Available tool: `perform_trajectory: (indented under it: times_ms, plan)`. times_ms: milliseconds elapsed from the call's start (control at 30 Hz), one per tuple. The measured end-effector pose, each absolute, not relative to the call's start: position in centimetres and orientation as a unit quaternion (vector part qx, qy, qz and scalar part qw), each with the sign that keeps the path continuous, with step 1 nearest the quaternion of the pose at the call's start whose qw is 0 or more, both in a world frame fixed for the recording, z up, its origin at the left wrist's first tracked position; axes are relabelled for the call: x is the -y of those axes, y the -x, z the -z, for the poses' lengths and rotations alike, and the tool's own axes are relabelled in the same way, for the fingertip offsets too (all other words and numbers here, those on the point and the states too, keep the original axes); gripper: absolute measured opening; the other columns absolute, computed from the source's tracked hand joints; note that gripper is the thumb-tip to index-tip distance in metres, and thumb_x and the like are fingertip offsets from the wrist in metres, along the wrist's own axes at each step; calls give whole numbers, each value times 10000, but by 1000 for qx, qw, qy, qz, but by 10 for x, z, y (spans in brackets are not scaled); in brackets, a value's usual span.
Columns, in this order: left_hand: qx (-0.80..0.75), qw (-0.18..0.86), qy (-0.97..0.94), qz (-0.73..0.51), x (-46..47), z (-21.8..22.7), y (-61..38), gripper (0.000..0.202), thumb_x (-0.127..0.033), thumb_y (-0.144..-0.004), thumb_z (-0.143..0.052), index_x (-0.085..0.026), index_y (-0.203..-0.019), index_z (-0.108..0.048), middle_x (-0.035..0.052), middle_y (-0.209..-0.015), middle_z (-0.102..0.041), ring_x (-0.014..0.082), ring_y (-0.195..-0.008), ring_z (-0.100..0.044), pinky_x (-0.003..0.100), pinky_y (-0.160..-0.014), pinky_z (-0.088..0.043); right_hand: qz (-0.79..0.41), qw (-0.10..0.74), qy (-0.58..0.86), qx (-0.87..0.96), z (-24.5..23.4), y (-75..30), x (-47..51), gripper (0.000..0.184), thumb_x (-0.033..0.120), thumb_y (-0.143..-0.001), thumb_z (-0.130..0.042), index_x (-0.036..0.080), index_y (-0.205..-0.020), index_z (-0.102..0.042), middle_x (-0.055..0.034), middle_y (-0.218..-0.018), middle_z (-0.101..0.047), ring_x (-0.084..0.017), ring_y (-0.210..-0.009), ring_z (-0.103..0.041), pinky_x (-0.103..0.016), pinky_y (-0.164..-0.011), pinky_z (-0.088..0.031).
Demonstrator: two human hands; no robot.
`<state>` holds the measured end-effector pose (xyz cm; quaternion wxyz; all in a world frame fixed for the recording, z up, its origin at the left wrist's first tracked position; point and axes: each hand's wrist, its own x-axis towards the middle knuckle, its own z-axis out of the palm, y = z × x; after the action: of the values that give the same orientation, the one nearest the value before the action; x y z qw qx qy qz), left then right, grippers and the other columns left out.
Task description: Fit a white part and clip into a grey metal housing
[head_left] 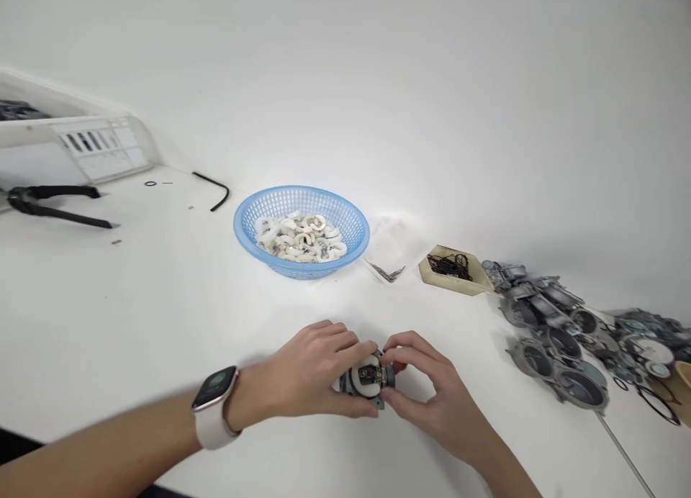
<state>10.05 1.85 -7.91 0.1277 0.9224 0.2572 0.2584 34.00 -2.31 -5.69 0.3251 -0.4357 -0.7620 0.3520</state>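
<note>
Fingers of left hand and right hand, over a white table by a pale wall, grip a grey part between them

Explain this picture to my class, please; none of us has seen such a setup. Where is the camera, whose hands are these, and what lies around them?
There is no machine here, only a person's two bare hands. The single picture comes from a camera worn on the head, looking forward and down. The left hand, with a smartwatch on its wrist, and the right hand hold a small grey part with a white C-shaped piece on it. On the white tabletop stand a blue basket of white curved pieces and a cream tray of thin black loops. Grey metal housings are heaped to the right; a bent black rod and a black-handled tool lie to the left.
</note>
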Motion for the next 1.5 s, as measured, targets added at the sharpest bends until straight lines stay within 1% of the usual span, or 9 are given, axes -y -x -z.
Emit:
perform_trajectory:
  times_ms: [167, 333, 500, 733, 967, 1233, 1500]
  plan:
    - [-257, 122, -924, -255, -18, 77, -101, 618, -677, -871, -665, -191, -1244, -583, 19, -863, -696, 202, -753, -659, 341, -732, -487, -320, 315, 431, 783, 58, -343, 21, 264, 145, -844, -709, 289, -1063, -677, -34, -1117, -607, -162, -858, -638, -295, -810, -580]
    - [-245, 103, -924, -274, -17, 80, -103, 608, -688, -898, -619, -173, -1220, -587, 35, -862, -701, 201, -756, -662, 343, -739, -493, -293, 327, 418, 796, 60, -343, 19, 287, 159, -858, -701, 293, -1108, -660, -55, -1126, -618, -180, -839, -651, -317, -776, -599]
    - [-247, 92, -924, -279, -17, 82, -102, 594, -702, -918, -573, -176, -1193, -599, 25, -823, -684, 196, -720, -639, 342, -674, -464, -286, 312, 421, 802, 61, -345, 20, 247, 164, -872, -692, 288, -1081, -653, -55, -1134, -611, -175, -821, -652, -312, -766, -593]
    - [-248, 105, -926, -264, -18, 81, -102, 598, -692, -930, -565, -175, -1231, -581, 35, -858, -696, 204, -752, -653, 347, -735, -480, -298, 301, 422, 801, 60, -347, 20, 267, 157, -871, -696, 296, -1094, -646, -50, -1155, -597, -175, -861, -654, -314, -802, -582]
    - [-251, 98, -927, -262, -18, 82, -102, 610, -702, -927, -562, -166, -1216, -587, 33, -862, -701, 211, -750, -653, 359, -704, -480, -305, 302, 422, 798, 59, -346, 23, 284, 136, -873, -683, 305, -1098, -645, -38, -1150, -587, -159, -861, -649, -294, -809, -572]
    - [-246, 95, -927, -267, -19, 81, -102, 606, -708, -933, -544, -174, -1218, -580, 29, -853, -704, 203, -742, -658, 349, -682, -462, -312, 306, 417, 797, 58, -345, 20, 284, 138, -883, -681, 309, -1106, -641, -30, -1142, -592, -148, -854, -643, -280, -804, -569]
    - [-250, 97, -928, -261, -17, 81, -102, 615, -714, -928, -546, -173, -1218, -583, 28, -853, -703, 204, -746, -653, 350, -687, -460, -312, 310, 413, 798, 58, -345, 20, 293, 140, -878, -687, 314, -1110, -639, -23, -1134, -603, -149, -852, -644, -274, -795, -576]
